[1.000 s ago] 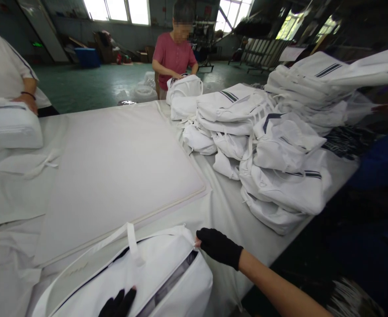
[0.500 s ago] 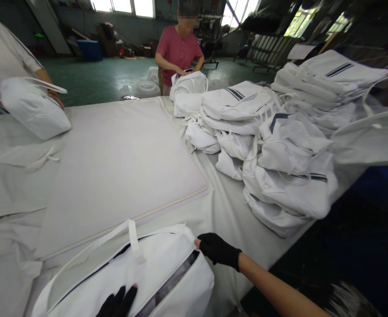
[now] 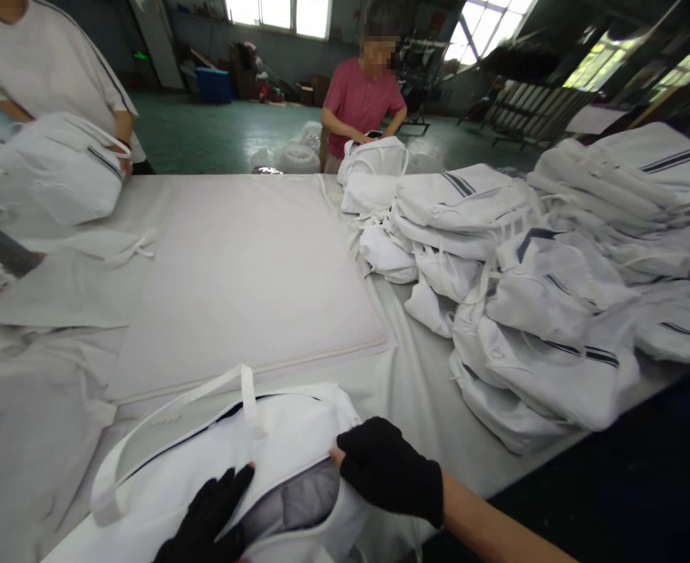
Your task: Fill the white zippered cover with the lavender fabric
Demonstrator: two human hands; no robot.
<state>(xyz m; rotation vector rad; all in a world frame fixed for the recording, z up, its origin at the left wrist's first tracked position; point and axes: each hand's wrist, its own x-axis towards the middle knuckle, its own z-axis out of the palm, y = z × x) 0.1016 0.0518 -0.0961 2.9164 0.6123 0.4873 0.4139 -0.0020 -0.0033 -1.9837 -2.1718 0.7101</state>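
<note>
A white bag (image 3: pixel 298 422) with a strap handle (image 3: pixel 248 399) lies on its side at the table's near edge. Its zippered opening gapes toward me, showing grey lining (image 3: pixel 307 500). My right hand (image 3: pixel 389 469), in a black glove with a bare thumb tip, is closed in a pinch on the bag at the right end of the opening. Whether a zipper pull is between the fingers is hidden. My left hand (image 3: pixel 210 516), also black-gloved, rests with fingers stretched out on the bag's side, beside the opening; the bottom of the picture cuts it off.
A large pale board (image 3: pixel 251 274) lies flat beyond the bag. White striped bags (image 3: pixel 533 313) are heaped along the right side. Across the table a person in a red shirt (image 3: pixel 362 102) handles a bag; at far left a person in white (image 3: pixel 69 70) stands behind another bag (image 3: pixel 63 172).
The bag's opening has spread wider, showing more lining. My right hand has shifted slightly left along it, and my left hand has moved up to the opening's edge. The view has swung left.
</note>
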